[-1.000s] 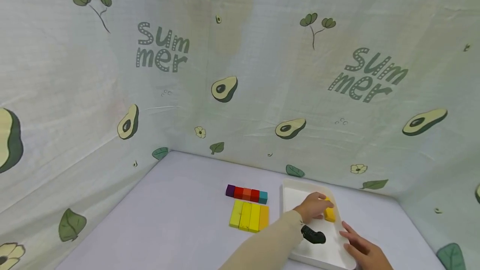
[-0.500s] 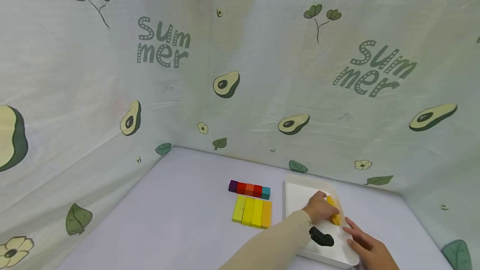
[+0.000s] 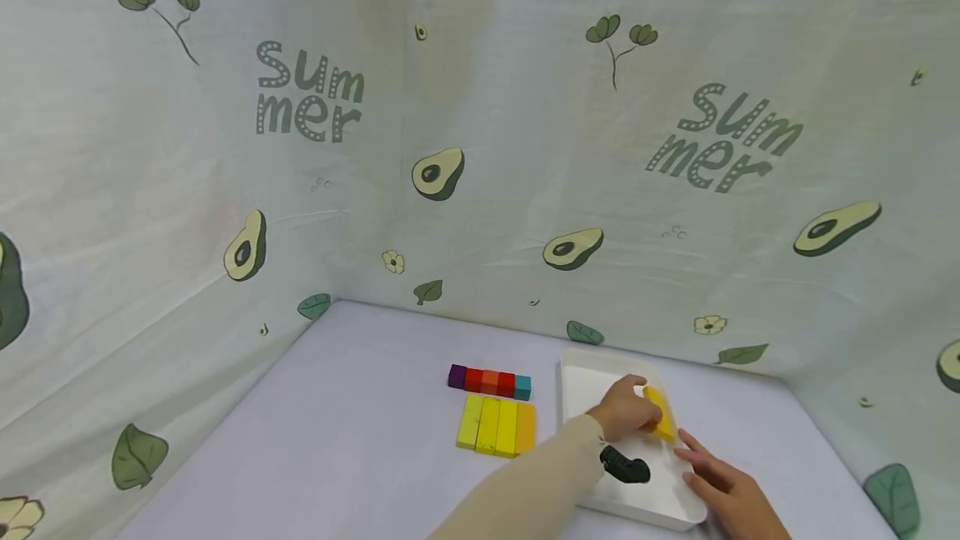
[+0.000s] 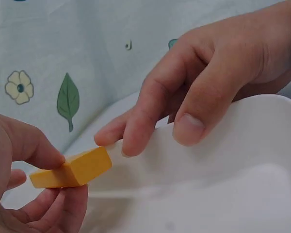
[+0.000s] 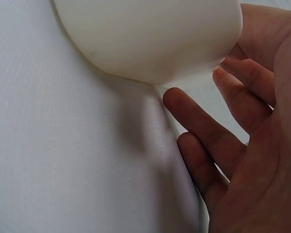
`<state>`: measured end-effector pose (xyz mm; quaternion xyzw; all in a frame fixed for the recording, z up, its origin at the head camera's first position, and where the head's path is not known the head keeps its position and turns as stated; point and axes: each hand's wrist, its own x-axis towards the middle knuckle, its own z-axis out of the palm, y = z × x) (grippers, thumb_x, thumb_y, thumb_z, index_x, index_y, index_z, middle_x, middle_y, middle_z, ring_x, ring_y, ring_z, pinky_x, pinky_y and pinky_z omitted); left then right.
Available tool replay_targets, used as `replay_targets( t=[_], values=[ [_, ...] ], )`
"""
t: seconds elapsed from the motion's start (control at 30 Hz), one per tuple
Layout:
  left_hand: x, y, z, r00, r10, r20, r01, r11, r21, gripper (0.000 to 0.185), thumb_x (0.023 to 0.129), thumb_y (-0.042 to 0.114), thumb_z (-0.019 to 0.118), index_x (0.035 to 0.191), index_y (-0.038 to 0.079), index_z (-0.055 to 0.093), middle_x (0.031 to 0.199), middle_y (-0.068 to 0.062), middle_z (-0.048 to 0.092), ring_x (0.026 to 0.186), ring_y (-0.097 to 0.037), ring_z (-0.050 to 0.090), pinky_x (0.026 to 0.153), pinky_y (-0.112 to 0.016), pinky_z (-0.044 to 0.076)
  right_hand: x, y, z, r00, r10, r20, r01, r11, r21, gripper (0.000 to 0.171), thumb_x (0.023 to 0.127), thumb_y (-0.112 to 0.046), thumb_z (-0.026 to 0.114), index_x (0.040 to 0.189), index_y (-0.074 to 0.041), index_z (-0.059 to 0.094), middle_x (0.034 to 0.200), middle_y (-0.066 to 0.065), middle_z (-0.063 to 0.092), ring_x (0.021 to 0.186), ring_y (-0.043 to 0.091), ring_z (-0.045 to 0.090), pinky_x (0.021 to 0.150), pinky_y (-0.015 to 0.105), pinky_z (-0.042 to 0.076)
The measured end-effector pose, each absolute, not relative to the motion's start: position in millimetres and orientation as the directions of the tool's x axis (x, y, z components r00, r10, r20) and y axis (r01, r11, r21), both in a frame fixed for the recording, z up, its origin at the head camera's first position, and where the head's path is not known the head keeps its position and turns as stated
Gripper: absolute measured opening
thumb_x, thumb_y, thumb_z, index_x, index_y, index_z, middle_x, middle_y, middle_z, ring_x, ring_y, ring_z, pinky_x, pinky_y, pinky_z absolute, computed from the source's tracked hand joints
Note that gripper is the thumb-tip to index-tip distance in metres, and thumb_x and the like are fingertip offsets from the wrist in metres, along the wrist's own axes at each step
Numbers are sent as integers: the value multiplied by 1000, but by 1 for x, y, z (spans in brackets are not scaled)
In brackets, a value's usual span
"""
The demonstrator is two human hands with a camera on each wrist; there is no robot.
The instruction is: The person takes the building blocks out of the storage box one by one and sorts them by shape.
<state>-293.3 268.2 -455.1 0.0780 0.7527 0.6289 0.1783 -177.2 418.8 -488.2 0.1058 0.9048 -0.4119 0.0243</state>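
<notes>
Block status: orange-yellow block [image 4: 72, 169] now pinched clear of the white tray [image 3: 585, 386] floor by the left hand [image 3: 626, 413], where a second ago it lay low inside. Right hand [image 3: 723, 486], fingers relaxed and spread, steadies the tray's near rim.

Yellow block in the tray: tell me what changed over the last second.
The left hand keeps pinching the yellow block, which has tipped up from lying flat to slanting above the white tray. The right hand stays at the tray's right rim. The two block rows have not moved.
</notes>
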Motion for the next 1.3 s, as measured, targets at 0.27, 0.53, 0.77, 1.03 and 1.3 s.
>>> replay_targets(
  t=[0.27, 0.53, 0.77, 1.03, 1.3],
  values=[
    [-298, 246, -442, -858, 467, -216, -250, -13, 968, 50, 83, -2, 63, 132, 6, 60, 94, -10, 62, 81, -27, 64, 80, -49, 58, -177, 417, -487, -981, 148, -128, 195, 686, -702, 60, 96, -47, 64, 137, -4, 61, 158, 11, 32, 140, 45, 35, 103, 59, 39],
    [-303, 222, -433, -828, 512, -227, -278, -22, 960, 43, 88, 6, 62, 131, 8, 58, 97, -10, 61, 81, -24, 63, 72, -34, 59, -167, 420, -489, -987, 143, -70, 151, 701, -697, 55, 95, -47, 65, 135, -10, 64, 156, 5, 36, 140, 29, 42, 102, 33, 46],
    [-304, 207, -417, -822, 535, -195, -255, -40, 966, 34, 93, 12, 64, 126, 13, 62, 102, -10, 61, 84, -26, 63, 75, -34, 59, -165, 417, -485, -989, 145, 5, 100, 707, -700, 47, 97, -43, 65, 133, -13, 65, 154, 1, 40, 141, 32, 36, 103, 30, 42],
    [-305, 197, -415, -774, 611, -166, -246, -49, 968, 31, 95, 14, 66, 126, 16, 63, 106, -8, 62, 86, -25, 64, 75, -33, 59, -163, 420, -483, -989, 146, 9, 101, 731, -675, 45, 97, -41, 64, 133, -12, 66, 154, 3, 40, 141, 35, 36, 105, 47, 42],
    [-310, 182, -417, -779, 600, -184, -265, -49, 963, 31, 96, 15, 66, 127, 14, 63, 109, -8, 62, 88, -26, 65, 76, -32, 59, -165, 421, -483, -992, 126, 23, 77, 729, -681, 48, 97, -43, 64, 133, -12, 65, 155, 4, 40, 142, 38, 35, 105, 37, 42]
  ],
)
